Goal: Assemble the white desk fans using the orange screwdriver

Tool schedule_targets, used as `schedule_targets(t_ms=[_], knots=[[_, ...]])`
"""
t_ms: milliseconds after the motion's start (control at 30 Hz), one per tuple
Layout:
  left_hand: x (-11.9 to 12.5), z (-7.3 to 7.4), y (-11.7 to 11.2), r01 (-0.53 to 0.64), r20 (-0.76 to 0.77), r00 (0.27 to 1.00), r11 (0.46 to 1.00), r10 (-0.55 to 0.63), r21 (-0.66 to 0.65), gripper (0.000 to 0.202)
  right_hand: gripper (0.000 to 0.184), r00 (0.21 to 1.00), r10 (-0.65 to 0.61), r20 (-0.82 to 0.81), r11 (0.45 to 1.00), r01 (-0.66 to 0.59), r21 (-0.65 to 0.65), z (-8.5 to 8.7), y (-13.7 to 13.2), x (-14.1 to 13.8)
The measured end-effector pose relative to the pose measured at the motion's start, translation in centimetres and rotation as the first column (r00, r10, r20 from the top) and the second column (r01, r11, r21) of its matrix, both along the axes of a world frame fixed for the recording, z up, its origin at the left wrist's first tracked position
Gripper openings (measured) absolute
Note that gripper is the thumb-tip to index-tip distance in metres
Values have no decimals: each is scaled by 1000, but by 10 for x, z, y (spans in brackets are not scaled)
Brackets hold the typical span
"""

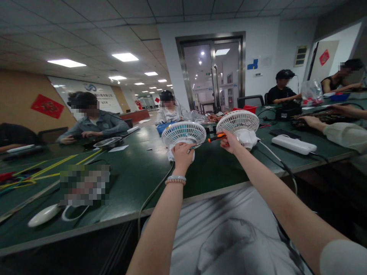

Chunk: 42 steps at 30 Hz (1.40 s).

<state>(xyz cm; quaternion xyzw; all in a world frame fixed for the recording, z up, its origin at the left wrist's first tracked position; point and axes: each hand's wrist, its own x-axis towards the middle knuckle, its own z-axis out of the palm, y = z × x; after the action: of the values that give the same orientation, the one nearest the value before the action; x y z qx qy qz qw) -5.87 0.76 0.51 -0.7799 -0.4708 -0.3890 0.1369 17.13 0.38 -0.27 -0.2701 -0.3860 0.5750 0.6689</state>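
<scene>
Two white electric fans stand side by side on the green table. My left hand point(183, 153), wearing bracelets at the wrist, is closed on the back of the left fan point(183, 130). My right hand point(228, 142) grips a screwdriver point(213, 139) with an orange and black handle. The screwdriver's shaft points left, towards the left fan and the fingers of my left hand. Its exact tip is too small to make out. Just behind my right hand stands the right fan point(238, 124), with a pale cord running from its base.
A white power strip point(294, 144) lies to the right, near a dark phone point(284, 133). On the left are a white oval object point(43, 215) and yellow strips point(54, 167). A red bin point(245, 109) and a blue bin point(164, 128) stand behind the fans. Several people sit around the table.
</scene>
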Motion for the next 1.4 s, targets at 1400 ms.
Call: schedule_targets(t_ms=[1400], knots=[[-4, -3, 5, -28, 36, 999, 1000, 28, 14, 28, 49, -265, -527, 807, 796, 178, 578, 0, -35, -55]])
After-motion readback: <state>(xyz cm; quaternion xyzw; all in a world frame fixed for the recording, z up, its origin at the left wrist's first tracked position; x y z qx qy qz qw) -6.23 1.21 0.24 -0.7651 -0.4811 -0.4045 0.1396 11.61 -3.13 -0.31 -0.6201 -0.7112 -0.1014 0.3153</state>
